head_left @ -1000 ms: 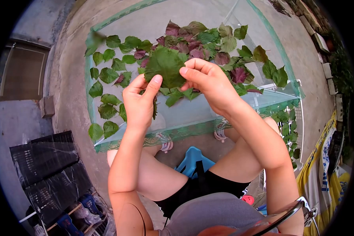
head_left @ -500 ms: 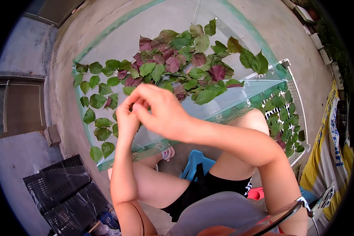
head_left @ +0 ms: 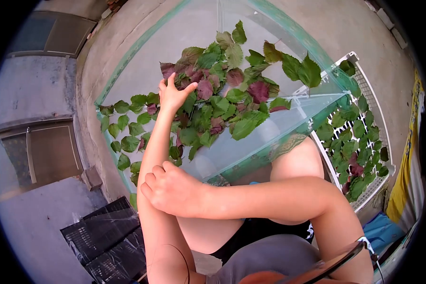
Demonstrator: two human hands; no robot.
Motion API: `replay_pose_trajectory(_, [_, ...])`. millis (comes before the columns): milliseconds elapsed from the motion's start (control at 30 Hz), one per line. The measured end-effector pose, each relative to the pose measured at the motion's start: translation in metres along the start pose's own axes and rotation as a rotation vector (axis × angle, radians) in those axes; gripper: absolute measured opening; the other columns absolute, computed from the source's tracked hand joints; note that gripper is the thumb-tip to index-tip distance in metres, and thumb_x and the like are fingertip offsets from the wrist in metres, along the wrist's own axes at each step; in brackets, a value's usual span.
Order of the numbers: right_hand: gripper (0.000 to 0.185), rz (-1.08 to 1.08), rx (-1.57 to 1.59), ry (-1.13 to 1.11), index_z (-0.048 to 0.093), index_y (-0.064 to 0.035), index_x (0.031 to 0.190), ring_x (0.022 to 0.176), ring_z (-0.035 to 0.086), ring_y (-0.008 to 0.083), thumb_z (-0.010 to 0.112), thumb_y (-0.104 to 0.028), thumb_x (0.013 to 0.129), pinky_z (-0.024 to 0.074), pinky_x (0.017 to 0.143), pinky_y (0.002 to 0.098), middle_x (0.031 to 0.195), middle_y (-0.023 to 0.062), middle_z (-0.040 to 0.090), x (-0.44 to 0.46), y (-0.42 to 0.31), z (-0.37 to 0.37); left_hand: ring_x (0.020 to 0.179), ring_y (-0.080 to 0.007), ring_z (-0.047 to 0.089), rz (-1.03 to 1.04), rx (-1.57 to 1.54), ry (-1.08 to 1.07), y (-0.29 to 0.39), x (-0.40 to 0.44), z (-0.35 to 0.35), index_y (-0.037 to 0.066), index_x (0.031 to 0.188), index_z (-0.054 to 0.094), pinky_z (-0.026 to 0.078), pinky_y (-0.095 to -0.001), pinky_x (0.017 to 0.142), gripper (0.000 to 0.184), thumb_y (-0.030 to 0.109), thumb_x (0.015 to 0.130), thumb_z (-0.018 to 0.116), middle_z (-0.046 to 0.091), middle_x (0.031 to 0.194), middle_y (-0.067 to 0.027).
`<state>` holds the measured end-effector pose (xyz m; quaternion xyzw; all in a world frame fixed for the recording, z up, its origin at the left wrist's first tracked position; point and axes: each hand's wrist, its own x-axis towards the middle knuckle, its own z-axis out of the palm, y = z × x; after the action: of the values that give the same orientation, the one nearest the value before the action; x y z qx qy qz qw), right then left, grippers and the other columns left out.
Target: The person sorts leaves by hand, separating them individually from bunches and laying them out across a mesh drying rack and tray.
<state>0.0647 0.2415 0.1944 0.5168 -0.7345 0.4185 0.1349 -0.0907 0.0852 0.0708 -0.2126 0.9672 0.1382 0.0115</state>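
A loose heap of green and purple perilla leaves (head_left: 217,102) lies on a pale mesh net (head_left: 135,80) with green edging. Over the heap's left side reaches my left hand (head_left: 174,97), its thumb and fingers apart around nothing I can see. My right hand (head_left: 168,189) is curled closed against or just over my left forearm, nearer my body. Its folded fingers hide whatever may be inside. Single green leaves (head_left: 130,143) are spread along the net's left side, partly covered by my left arm.
On the right, a white plastic crate (head_left: 386,137) bears more leaves (head_left: 352,154). Black crates wrapped in film (head_left: 106,236) stand at lower left. A yellow and white sack (head_left: 407,184) hangs at far right. My bare knee (head_left: 296,163) is close under the net's front edge.
My hands, together in front of the heap before, have parted. The left went forward over the leaves and opened; the right drew back to my left forearm. The view has shifted slightly.
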Motion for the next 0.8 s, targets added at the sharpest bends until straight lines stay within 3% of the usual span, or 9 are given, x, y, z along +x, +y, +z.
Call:
replay_pose_trajectory(100, [0.012, 0.1, 0.056, 0.007, 0.057, -0.0048, 0.073, 0.069, 0.055, 0.0173, 0.06, -0.014, 0.066, 0.0392, 0.059, 0.0284, 0.07, 0.0043, 0.055, 0.007, 0.009, -0.003, 0.121, -0.0367, 0.045, -0.205, -0.153, -0.151, 0.015, 0.018, 0.029, 0.017, 0.138, 0.036, 0.039, -0.0418, 0.1, 0.097, 0.052, 0.059, 0.08, 0.026, 0.142, -0.0197])
replay_pose_trajectory(200, [0.012, 0.148, 0.003, -0.025, 0.058, -0.0052, 0.073, 0.068, 0.055, 0.0172, 0.06, -0.015, 0.066, 0.0395, 0.059, 0.0285, 0.069, 0.0036, 0.055, 0.009, 0.009, -0.012, 0.121, -0.0341, 0.046, -0.191, 0.029, -0.229, 0.027, 0.018, 0.042, 0.018, 0.136, 0.037, 0.041, -0.0421, 0.098, 0.093, 0.047, 0.059, 0.082, 0.03, 0.139, -0.0174])
replay_pose_trajectory(267, [0.012, 0.14, 0.0, -0.045, 0.059, -0.0054, 0.073, 0.068, 0.055, 0.0175, 0.06, -0.016, 0.067, 0.0396, 0.059, 0.0289, 0.068, 0.0032, 0.055, 0.007, 0.006, -0.014, 0.098, -0.0272, 0.061, -0.112, -0.053, -0.171, 0.003, 0.033, 0.062, 0.011, 0.118, 0.057, 0.047, -0.0373, 0.087, 0.066, 0.033, 0.061, 0.081, 0.062, 0.107, -0.0141])
replay_pose_trajectory(333, [0.012, 0.146, -0.004, -0.053, 0.06, -0.0054, 0.073, 0.068, 0.055, 0.0176, 0.06, -0.016, 0.068, 0.0396, 0.059, 0.0289, 0.068, 0.0033, 0.056, 0.005, 0.005, -0.014, 0.084, -0.022, 0.064, -0.014, -0.298, -0.242, -0.02, 0.046, 0.065, 0.005, 0.107, 0.062, 0.049, -0.0317, 0.08, 0.051, 0.027, 0.064, 0.08, 0.068, 0.091, -0.0108])
replay_pose_trajectory(400, [0.012, 0.151, 0.001, -0.067, 0.06, -0.0055, 0.073, 0.068, 0.056, 0.0177, 0.06, -0.017, 0.068, 0.0396, 0.059, 0.0289, 0.069, 0.0034, 0.056, 0.004, 0.005, -0.015, 0.084, -0.0166, 0.062, -0.164, -0.978, -0.422, 0.002, 0.033, 0.029, 0.003, 0.111, 0.059, 0.05, -0.0309, 0.077, 0.035, 0.009, 0.077, 0.068, 0.065, 0.097, -0.0058])
replay_pose_trajectory(467, [0.011, 0.151, -0.018, -0.067, 0.062, -0.0061, 0.073, 0.068, 0.056, 0.0175, 0.059, -0.017, 0.07, 0.0393, 0.058, 0.029, 0.069, 0.0031, 0.056, 0.003, 0.007, -0.015, 0.085, -0.0189, 0.063, -0.346, -1.169, -0.499, -0.002, 0.041, 0.004, 0.003, 0.111, 0.058, 0.051, -0.0317, 0.076, 0.033, 0.008, 0.08, 0.065, 0.065, 0.098, -0.0057])
replay_pose_trajectory(633, [0.01, 0.15, -0.034, -0.096, 0.063, -0.0071, 0.072, 0.068, 0.056, 0.017, 0.058, -0.016, 0.07, 0.0389, 0.057, 0.0291, 0.068, 0.0026, 0.057, 0.001, 0.01, -0.015, 0.083, -0.0227, 0.063, -0.258, -1.142, -0.302, -0.025, 0.056, -0.017, 0.002, 0.103, 0.058, 0.055, -0.0364, 0.069, 0.022, 0.01, 0.083, 0.064, 0.064, 0.093, -0.0103])
replay_pose_trajectory(767, [0.01, 0.154, -0.052, -0.117, 0.063, -0.0074, 0.07, 0.068, 0.056, 0.0166, 0.059, -0.016, 0.069, 0.0389, 0.057, 0.029, 0.066, 0.0022, 0.057, 0.0, 0.011, -0.015, 0.081, -0.0233, 0.063, -0.337, -1.454, -0.413, -0.024, 0.055, -0.033, 0.007, 0.1, 0.059, 0.053, -0.0364, 0.066, 0.026, 0.026, 0.084, 0.068, 0.064, 0.091, -0.0084])
replay_pose_trajectory(800, [0.01, 0.154, -0.05, -0.117, 0.063, -0.0074, 0.07, 0.068, 0.056, 0.0166, 0.059, -0.016, 0.069, 0.0389, 0.057, 0.029, 0.066, 0.0022, 0.057, 0.0, 0.011, -0.014, 0.081, -0.0227, 0.064, -0.326, -1.41, -0.386, -0.025, 0.056, -0.036, 0.002, 0.104, 0.059, 0.055, -0.0367, 0.064, 0.033, 0.025, 0.083, 0.07, 0.064, 0.094, -0.0112])
